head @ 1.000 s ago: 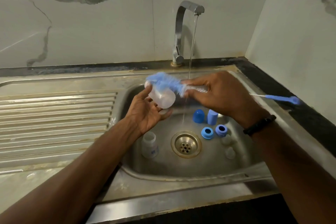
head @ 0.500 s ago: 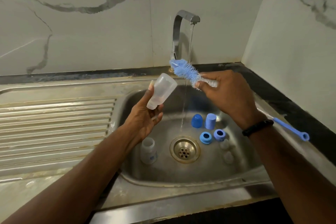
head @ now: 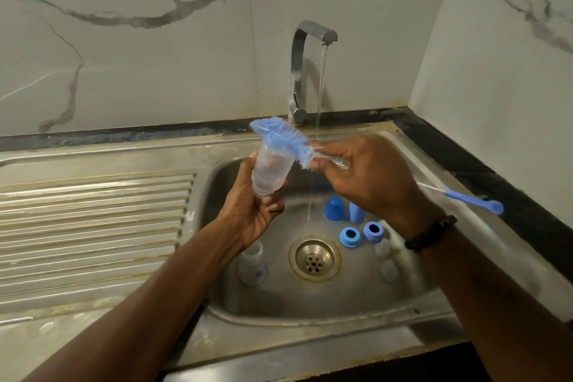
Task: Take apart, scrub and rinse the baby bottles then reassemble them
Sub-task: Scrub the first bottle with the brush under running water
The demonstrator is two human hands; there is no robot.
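A: Nearest in the basin, at about seven o'clock from the drain, a second bottle stands upright; two clear teats lie at three o'clock, two blue rings and two blue caps toward one o'clock.

B: And the person's hands?

A: The left hand has its fingers curled round the neck end of a clear bottle, the base up. Its long axis tilts from six toward one o'clock. The right hand is clamped on the wire stem of the blue brush, its handle trailing out toward four o'clock.

B: So what does the next stroke hinge on?

A: The bristles lie across the bottle's upper end, at ten o'clock from the right hand, touching it, apparently scrubbing outside. Behind, the tap runs a thin stream into the sink.
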